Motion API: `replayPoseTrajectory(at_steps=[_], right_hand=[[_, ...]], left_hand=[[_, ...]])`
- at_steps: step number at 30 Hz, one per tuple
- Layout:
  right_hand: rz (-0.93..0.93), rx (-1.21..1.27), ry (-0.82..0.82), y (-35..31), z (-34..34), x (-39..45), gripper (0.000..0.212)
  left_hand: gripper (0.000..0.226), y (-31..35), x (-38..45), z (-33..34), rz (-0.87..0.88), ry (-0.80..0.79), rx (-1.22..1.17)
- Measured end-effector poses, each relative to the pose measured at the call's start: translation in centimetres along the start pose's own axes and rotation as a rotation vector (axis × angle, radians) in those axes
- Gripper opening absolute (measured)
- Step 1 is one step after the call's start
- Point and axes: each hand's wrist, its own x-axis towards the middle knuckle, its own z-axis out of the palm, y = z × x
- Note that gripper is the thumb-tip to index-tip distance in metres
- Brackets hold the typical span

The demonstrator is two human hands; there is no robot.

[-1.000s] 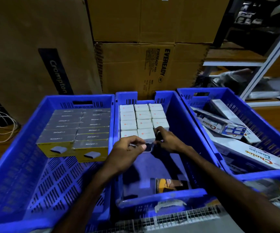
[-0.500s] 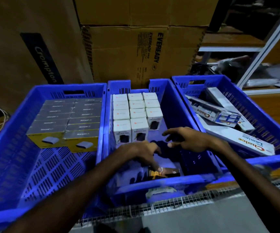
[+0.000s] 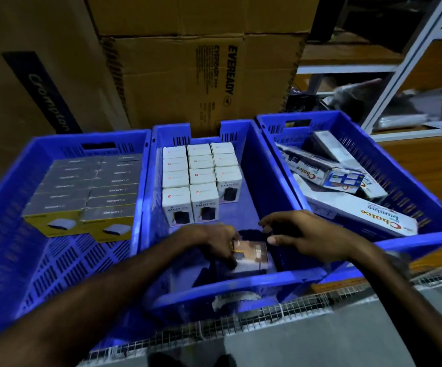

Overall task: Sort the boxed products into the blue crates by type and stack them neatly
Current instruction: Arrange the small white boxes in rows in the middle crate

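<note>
Left hand (image 3: 214,243) grips a small box (image 3: 251,256) low in the middle crate (image 3: 264,160); right hand (image 3: 304,234) hovers beside, fingers loosely curled, holding nothing. Eleven white boxes (image 3: 200,178) stand at its far end, bare floor in front. Left crate (image 3: 63,141): twelve grey-topped boxes (image 3: 90,192). Right crate (image 3: 373,144): long boxes (image 3: 360,213) jumbled, count unclear.

Stacked brown cardboard cartons (image 3: 188,75) behind, white metal shelving (image 3: 400,70) at right, wire mesh (image 3: 241,321) in front.

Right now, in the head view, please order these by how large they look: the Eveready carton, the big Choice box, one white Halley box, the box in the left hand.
1. Eveready carton
2. Choice box
3. Halley box and the box in the left hand: look alike, and the held one is nearer and partly covered, so unranked.
</note>
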Motion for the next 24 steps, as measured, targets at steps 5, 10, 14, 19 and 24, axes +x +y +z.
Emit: replayPoseTrajectory(at_steps=[5,10,14,19,24], right_hand=[[-0.059,0.110,0.201,0.1,-0.4,0.5,0.037],[-0.066,0.227,0.335,-0.3,-1.7,1.5,0.043],[-0.042,0.270,0.441,-1.2,-1.7,2.3,0.047],[0.075,0.429,0.624,-3.6,0.3,3.0,0.066],[0.152,0.566,0.698,-6.1,2.8,4.4,0.104]], left_hand=[[0.038,-1.8,-2.8,-2.4,0.060,0.105,-0.664],[0.070,-2.5,-5.1,-1.6,0.163,0.096,-1.208],[0.068,-0.7,-6.8,-1.5,0.177,0.243,-1.357],[0.062,3.9,-7.0,-0.8,-0.107,1.025,-0.989],[0.053,6.6,-7.9,0.3,-0.218,1.366,-0.104]])
